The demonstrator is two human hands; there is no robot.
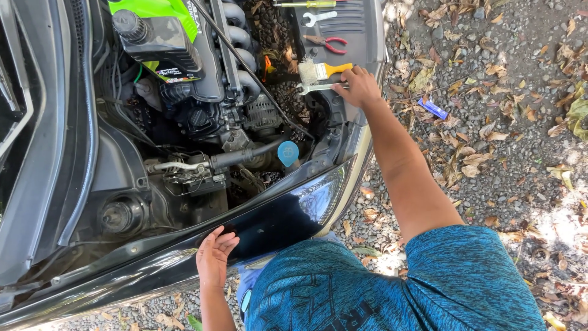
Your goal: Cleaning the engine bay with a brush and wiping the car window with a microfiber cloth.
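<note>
My right hand (358, 86) reaches over the car's front panel, its fingers curled over the end of a silver wrench (313, 88). Just above the wrench lies a paintbrush with a yellow handle (321, 70). My left hand (214, 254) rests flat with its fingers apart on the black front edge of the car (184, 257), holding nothing. The open engine bay (208, 110) lies between my two hands.
Red-handled pliers (327, 43), a second wrench (318, 17) and a screwdriver (309, 3) lie further along the panel. A black and green bottle (162, 40) sits on the engine. A blue cap (288, 152) stands near the headlight (321, 199). Gravel with dry leaves and a small blue object (433, 108) lies to the right.
</note>
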